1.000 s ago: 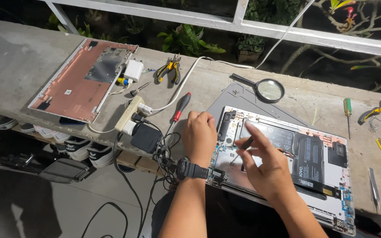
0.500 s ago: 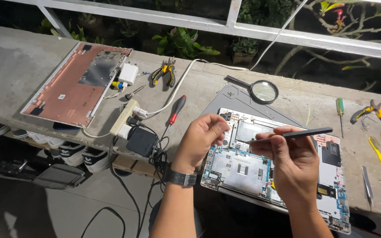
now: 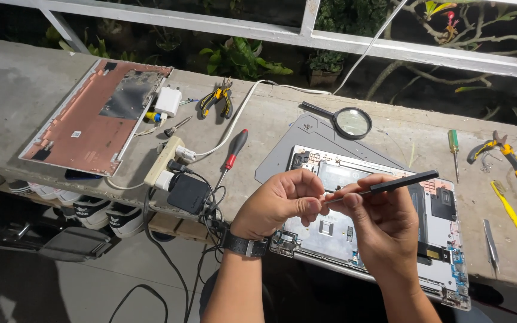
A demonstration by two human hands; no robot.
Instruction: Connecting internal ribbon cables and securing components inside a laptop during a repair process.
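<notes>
Right hand (image 3: 384, 224) pinches black tweezers (image 3: 399, 183); left hand (image 3: 279, 203), fingertips pressed together, meets the tweezer tip. Opened laptop (image 3: 444, 209) lies beneath both.

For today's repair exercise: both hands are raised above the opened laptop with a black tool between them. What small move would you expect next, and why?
Probably lowering the tweezers back to the opened laptop. The right hand holds them lifted above the board, while the left hand pinches at their tip, seemingly picking something off; whatever is there is too small to see.
</notes>
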